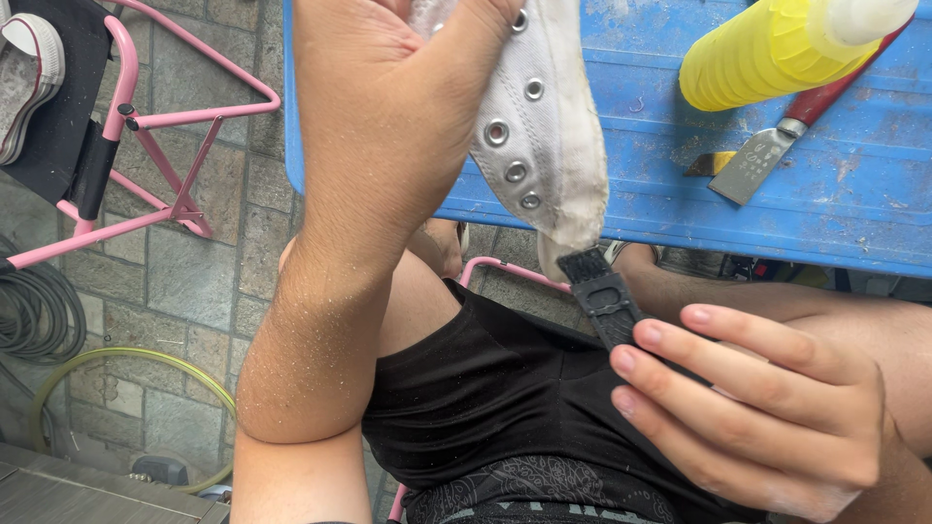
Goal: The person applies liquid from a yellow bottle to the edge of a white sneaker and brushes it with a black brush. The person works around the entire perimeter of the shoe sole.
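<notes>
My left hand (388, 107) is raised close to the camera and grips a white canvas sneaker (544, 126) with metal eyelets, its toe pointing down. My right hand (757, 398) holds a small black brush (602, 291) by its handle. The bristled head of the brush touches the rubber toe edge of the sneaker. Both hands are over my lap, just in front of the blue table (854, 194).
On the blue table lie a yellow plastic bottle (777, 49) and a red-handled scraper (767, 146). A pink folding chair (136, 126) with black fabric stands on the stone floor at left, holding another white sneaker (29, 68). Hoses (39, 311) lie coiled at lower left.
</notes>
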